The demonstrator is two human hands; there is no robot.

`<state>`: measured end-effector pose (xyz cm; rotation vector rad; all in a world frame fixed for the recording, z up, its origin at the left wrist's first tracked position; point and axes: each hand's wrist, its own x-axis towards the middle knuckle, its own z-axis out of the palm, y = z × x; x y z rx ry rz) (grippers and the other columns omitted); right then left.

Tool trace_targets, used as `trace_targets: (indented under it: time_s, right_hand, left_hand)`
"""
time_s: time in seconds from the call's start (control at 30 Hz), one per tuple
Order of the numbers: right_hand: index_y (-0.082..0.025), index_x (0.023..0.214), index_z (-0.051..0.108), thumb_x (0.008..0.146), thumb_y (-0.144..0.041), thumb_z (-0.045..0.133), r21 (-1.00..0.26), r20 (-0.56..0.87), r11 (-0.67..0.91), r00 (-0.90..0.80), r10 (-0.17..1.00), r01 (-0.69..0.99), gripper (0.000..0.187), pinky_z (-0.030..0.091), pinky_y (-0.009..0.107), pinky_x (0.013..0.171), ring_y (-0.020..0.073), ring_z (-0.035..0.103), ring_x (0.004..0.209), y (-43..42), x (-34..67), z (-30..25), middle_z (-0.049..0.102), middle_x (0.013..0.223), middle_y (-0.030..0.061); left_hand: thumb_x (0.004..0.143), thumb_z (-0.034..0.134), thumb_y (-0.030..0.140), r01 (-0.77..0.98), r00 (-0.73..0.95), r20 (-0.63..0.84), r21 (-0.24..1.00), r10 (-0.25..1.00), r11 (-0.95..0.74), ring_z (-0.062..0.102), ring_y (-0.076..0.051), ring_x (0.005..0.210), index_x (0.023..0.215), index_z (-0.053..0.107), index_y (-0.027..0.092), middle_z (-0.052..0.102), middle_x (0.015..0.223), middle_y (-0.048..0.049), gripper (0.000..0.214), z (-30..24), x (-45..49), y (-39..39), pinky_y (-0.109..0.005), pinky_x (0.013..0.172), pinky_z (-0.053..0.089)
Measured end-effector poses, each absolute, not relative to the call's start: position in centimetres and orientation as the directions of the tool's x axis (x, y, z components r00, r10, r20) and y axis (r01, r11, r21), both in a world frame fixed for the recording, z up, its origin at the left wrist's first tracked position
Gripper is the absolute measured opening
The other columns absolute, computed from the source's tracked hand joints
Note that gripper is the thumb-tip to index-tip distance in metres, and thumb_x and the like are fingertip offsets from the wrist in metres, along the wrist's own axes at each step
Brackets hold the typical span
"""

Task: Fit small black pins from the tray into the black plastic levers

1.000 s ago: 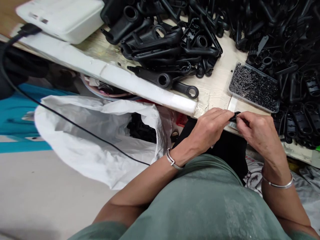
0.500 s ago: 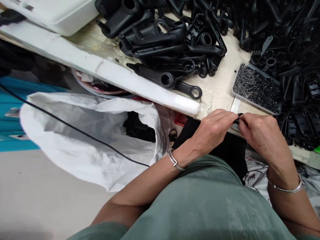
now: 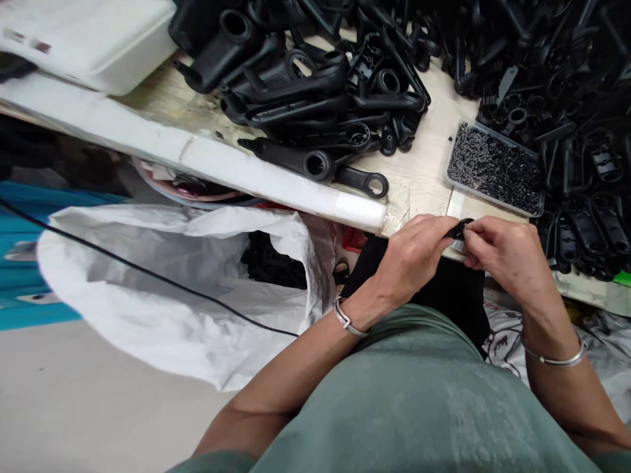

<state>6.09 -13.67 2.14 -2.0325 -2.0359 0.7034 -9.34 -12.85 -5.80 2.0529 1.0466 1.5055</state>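
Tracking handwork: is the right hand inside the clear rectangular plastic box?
No, the right hand pinches a small black part outside that box.

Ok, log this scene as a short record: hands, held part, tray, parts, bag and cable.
Left hand: fingers on a small black part, at the edge of the table
Right hand: fingers on the same small black part
Clear tray: filled with small dark pieces
Larger black parts: heaped on the table
White bag: open, dark items inside
Black cable: crosses the bag in view

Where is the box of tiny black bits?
In the head view, the box sits right of centre on the table, just beyond the right hand, beside black parts.
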Motion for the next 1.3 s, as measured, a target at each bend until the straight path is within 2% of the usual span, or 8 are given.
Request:
trace_targets:
  time_s: [0.1,0.2,0.37,0.57,0.9,1.1,1.2,1.3]
  right_hand:
    - [-0.019,0.103,0.068,0.085,-0.043,0.068,-0.795,-0.195,-0.236,0.133,0.972,0.558,0.03,0.059,0.029,0.056,0.0147,0.067,0.054,-14.6,7.6,1.0,0.07,0.067,0.0005]
    - [-0.022,0.122,0.057,0.075,-0.044,0.078,-0.928,-0.191,-0.257,0.251,0.949,0.268,0.055,0.064,0.033,0.062,0.0182,0.073,0.066,-15.4,7.4,0.1,0.073,0.076,-0.0003]
    - [-0.026,0.116,0.056,0.066,-0.034,0.085,-0.963,-0.269,-0.258,0.262,0.927,-0.076,0.058,0.065,0.034,0.074,0.0155,0.072,0.072,-15.4,5.8,-0.2,0.071,0.084,-0.0037]
    - [-0.021,0.098,0.064,0.056,-0.022,0.084,-0.937,-0.327,-0.266,0.309,0.893,-0.225,0.047,0.064,0.028,0.065,0.0104,0.066,0.065,-14.7,5.3,-0.1,0.067,0.078,-0.005]
    - [-0.021,0.108,0.06,0.06,-0.028,0.077,-0.928,-0.371,-0.359,0.189,0.909,-0.096,0.051,0.061,0.032,0.065,0.0128,0.065,0.061,-13.9,6.1,0.4,0.067,0.079,-0.0034]
    - [-0.023,0.12,0.058,0.068,-0.032,0.074,-0.937,-0.071,-0.167,0.302,0.951,0.306,0.055,0.059,0.032,0.063,0.0139,0.065,0.065,-12.6,12.4,5.0,0.067,0.091,0.0005]
    - [-0.022,0.119,0.063,0.071,-0.031,0.073,-0.833,0.131,-0.089,0.35,0.927,0.547,0.05,0.053,0.029,0.056,0.0142,0.062,0.062,-10.9,16.9,8.0,0.065,0.08,-0.0006]
    - [-0.018,0.131,0.063,0.08,-0.026,0.068,-0.666,0.115,-0.136,0.281,0.953,0.734,0.052,0.044,0.028,0.052,0.0122,0.053,0.053,-8.1,20.6,10.0,0.059,0.063,-0.0019]
  left_hand:
    - [0.091,0.062,0.01,0.332,0.094,0.626,0.713,0.774,-0.617,0.071,-0.012,0.09,0.107,0.066,0.016,0.076,0.096,-0.0025,0.017,-5.6,-9.3,-13.1,-0.024,0.085,0.058]
    - [0.09,0.066,0.011,0.309,0.032,0.61,0.747,0.792,-0.588,0.072,-0.013,0.092,0.106,0.067,0.016,0.077,0.098,-0.0032,0.018,-5.2,-9.0,-13.4,-0.024,0.086,0.059]
    - [0.091,0.065,0.011,0.267,0.011,0.63,0.746,0.776,-0.61,0.073,-0.012,0.092,0.107,0.067,0.017,0.077,0.098,-0.0017,0.017,-4.3,-8.3,-13.9,-0.024,0.086,0.061]
    - [0.09,0.065,0.01,0.269,0.015,0.624,0.75,0.781,-0.604,0.073,-0.012,0.092,0.106,0.067,0.018,0.077,0.098,-0.0021,0.018,-4.0,-8.0,-14.3,-0.024,0.086,0.061]
    - [0.09,0.067,0.013,0.236,0.135,0.647,0.715,0.751,-0.658,0.073,-0.017,0.099,0.117,0.063,0.02,0.076,0.106,-0.0064,0.028,-4.0,-8.6,-14.1,-0.03,0.09,0.061]
    - [0.084,0.069,0.01,0.552,0.185,0.759,0.445,0.624,-0.705,0.07,-0.029,0.105,0.115,0.068,0.022,0.076,0.112,-0.0108,0.033,-2.3,-14.3,-11.8,-0.046,0.093,0.055]
    - [0.085,0.069,0.018,0.713,0.218,0.742,0.322,0.634,-0.623,0.068,-0.033,0.092,0.107,0.07,0.023,0.078,0.106,-0.0104,0.022,-2.2,-17.3,-10.2,-0.049,0.079,0.05]
    - [0.092,0.059,0.023,0.787,0.244,0.707,0.256,0.664,-0.562,0.063,-0.03,0.089,0.101,0.07,0.024,0.078,0.102,-0.0082,0.014,-2.7,-18.7,-8.9,-0.046,0.077,0.039]
